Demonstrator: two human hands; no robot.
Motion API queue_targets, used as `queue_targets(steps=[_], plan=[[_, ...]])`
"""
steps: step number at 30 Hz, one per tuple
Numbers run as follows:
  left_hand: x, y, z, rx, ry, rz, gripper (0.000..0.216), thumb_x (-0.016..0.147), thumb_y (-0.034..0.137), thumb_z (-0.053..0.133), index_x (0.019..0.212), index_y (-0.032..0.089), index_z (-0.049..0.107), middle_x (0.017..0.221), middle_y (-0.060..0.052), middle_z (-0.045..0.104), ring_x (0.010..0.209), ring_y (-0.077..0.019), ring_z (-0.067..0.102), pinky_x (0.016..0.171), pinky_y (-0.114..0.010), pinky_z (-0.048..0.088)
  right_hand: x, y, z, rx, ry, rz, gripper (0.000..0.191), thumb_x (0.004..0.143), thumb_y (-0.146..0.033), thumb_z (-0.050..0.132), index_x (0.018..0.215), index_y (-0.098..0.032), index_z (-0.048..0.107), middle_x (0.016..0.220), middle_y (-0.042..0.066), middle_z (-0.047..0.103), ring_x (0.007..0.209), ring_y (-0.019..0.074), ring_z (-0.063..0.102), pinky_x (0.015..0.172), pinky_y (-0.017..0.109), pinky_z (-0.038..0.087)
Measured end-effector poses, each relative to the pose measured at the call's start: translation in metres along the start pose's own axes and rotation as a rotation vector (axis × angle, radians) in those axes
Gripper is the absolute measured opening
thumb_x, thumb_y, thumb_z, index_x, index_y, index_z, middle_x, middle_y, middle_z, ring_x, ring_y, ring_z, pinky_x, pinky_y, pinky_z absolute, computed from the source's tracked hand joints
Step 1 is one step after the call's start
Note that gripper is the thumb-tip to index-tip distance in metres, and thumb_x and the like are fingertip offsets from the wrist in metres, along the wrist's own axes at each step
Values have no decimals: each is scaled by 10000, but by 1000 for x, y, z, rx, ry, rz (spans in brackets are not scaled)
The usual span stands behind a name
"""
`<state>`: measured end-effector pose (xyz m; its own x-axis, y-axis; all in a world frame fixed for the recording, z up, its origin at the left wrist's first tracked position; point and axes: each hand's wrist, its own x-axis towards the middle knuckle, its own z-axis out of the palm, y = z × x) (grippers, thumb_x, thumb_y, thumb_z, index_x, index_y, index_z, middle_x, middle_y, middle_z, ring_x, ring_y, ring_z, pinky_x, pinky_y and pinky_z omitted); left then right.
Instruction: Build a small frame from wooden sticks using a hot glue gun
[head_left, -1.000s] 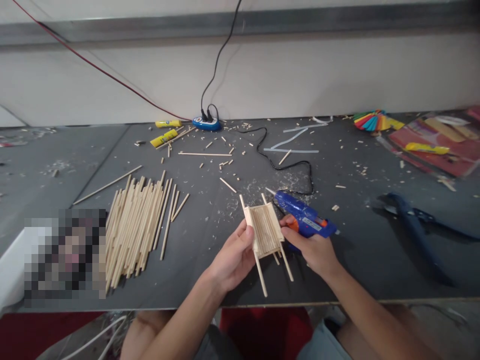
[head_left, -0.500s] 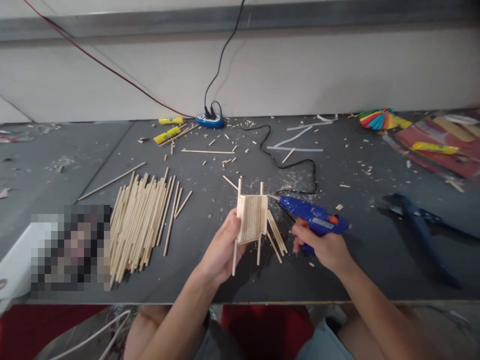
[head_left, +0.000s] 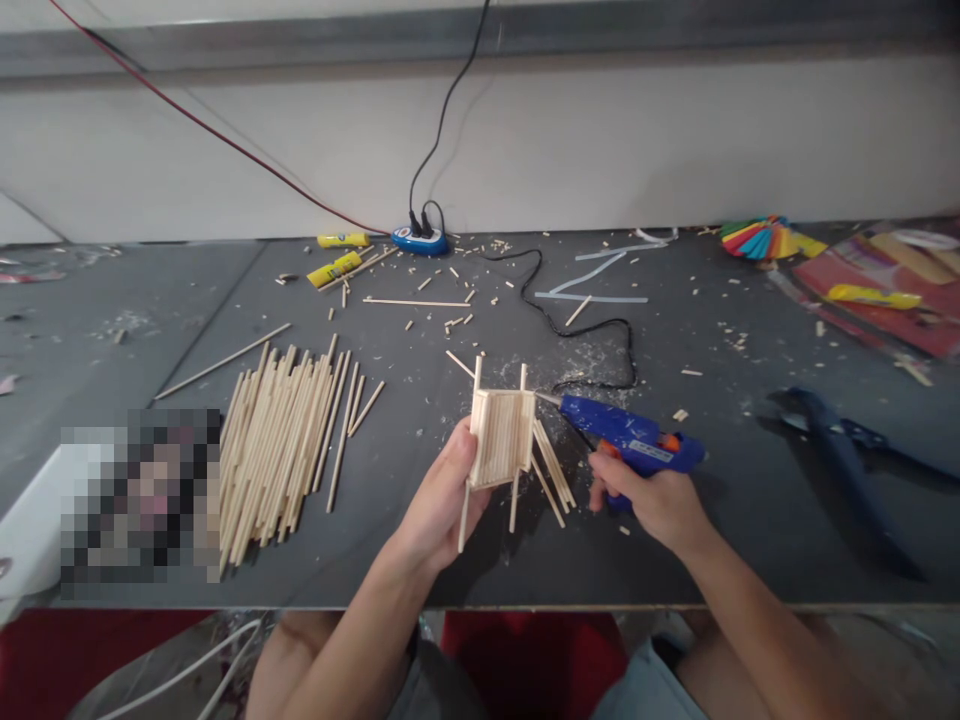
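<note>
A small frame of wooden sticks (head_left: 504, 440), with a slatted panel and longer sticks jutting out at top and bottom, is held up above the table. My left hand (head_left: 448, 490) grips it by its left side, thumb in front and the other fingers partly hidden behind. In my right hand (head_left: 660, 500) is a blue glue gun (head_left: 626, 430), its handle wrapped by my fingers near the orange trigger. The nozzle points left, close to the frame's upper right corner; whether it touches I cannot tell. Several loose sticks (head_left: 553, 470) lie just right of the frame.
A pile of wooden sticks (head_left: 281, 450) lies left. Blue-handled pliers or cutters (head_left: 847, 470) rest at right. Toward the back are a blue power socket (head_left: 420, 240), yellow tubes (head_left: 334, 268), clear glue sticks (head_left: 592, 297) and a black cord (head_left: 592, 328). Stick scraps are scattered about.
The lower end of the stick frame has swung slightly left. The glue gun and my right hand have shifted slightly right; both hands keep their hold.
</note>
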<state>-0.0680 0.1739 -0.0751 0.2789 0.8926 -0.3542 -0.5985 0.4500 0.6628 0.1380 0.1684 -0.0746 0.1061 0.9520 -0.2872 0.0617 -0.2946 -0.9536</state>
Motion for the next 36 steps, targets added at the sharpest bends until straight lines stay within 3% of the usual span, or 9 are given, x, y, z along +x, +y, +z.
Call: queue_targets(steps=[23,36], plan=[[0,0,-1,-39,-23,12,507,828,525,521,1199,182,565,1073,-91,648,1022,-238,577,884,-334,426,-4,-7,-1,-93,-21,-2,242,720,-378,652,584,-203,553,396,-45,556,417,134,570,534,249,442],[1,3,1,-40,-17,29,474,822,517,537,1156,185,591,1053,-87,657,1013,-239,582,869,-330,438,-6,-9,-2,-215,-23,4,325,739,-371,618,473,-203,537,412,-12,579,445,136,568,556,258,448]])
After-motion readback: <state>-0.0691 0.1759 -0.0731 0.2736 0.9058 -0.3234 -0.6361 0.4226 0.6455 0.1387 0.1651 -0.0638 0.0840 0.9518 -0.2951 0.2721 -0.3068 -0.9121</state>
